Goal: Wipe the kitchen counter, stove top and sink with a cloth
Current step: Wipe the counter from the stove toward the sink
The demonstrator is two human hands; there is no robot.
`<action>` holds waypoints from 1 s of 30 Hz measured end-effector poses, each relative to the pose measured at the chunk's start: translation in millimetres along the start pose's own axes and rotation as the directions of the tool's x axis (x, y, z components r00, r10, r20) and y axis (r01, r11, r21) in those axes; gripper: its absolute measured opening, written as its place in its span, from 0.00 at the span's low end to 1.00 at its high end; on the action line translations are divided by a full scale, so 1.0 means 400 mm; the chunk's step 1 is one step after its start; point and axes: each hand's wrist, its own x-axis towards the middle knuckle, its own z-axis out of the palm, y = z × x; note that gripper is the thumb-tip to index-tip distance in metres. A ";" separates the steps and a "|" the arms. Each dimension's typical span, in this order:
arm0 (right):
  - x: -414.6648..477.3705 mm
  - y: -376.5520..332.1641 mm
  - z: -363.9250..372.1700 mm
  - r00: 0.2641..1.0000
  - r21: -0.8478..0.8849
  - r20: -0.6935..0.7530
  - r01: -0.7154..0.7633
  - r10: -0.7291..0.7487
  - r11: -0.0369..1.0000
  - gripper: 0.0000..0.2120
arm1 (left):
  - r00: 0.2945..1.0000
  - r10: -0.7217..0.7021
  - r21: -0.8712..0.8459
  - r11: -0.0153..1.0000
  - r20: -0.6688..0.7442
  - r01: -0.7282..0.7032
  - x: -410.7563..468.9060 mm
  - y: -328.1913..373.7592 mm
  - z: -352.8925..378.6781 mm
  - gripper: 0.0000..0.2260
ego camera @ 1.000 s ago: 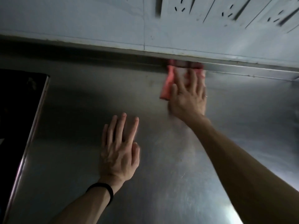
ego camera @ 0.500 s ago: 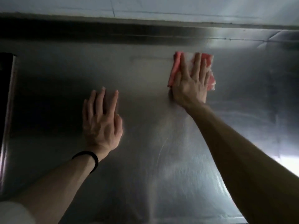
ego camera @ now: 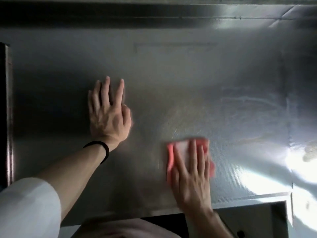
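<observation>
We see the right hand (ego camera: 190,179) lying flat, fingers straight and a little apart, pressing a cloth (ego camera: 184,147) down onto the table (ego camera: 171,74). The hand and cloth are somewhat blurred. The cloth is red with a pale middle, and it shows between and beyond the fingers and along both sides of the hand. It lies near the table's front edge, right of centre, and the right wrist crosses that edge. The left hand (ego camera: 108,114) lies palm down on the bare metal, well apart from the cloth, further back and to the left. Its fingers are straight and spread, the thumb is tucked along the side, and it holds nothing. A black wristband (ego camera: 104,150) circles the left wrist, and the bare forearm runs back to a white sleeve (ego camera: 29,208) at the lower left. The table is brushed steel with faint wipe marks and smears on its right half. A strong glare (ego camera: 300,169) falls across its right side. Along the back runs a low steel upstand (ego camera: 154,14). At the far left edge we see a dark panel (ego camera: 3,109) with a shiny rim set against the table. Below the front edge at the lower right sits a grey recess (ego camera: 253,219); we cannot tell what it is.
</observation>
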 end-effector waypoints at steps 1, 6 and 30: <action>0.091 -0.001 -0.024 0.999 0.006 -0.030 0.022 -0.022 1.000 0.28 | 1.000 0.003 0.002 1.000 -0.007 -0.003 0.000 -0.002 0.001 0.32; 0.549 -0.037 -0.126 0.992 0.096 -0.126 0.001 0.012 0.995 0.28 | 0.999 0.009 0.021 1.000 -0.038 -0.008 0.002 -0.010 0.016 0.31; 0.237 0.084 -0.067 0.948 0.083 -0.126 -0.282 0.291 0.956 0.32 | 0.999 0.034 -0.022 0.999 -0.012 -0.034 0.001 -0.014 0.014 0.32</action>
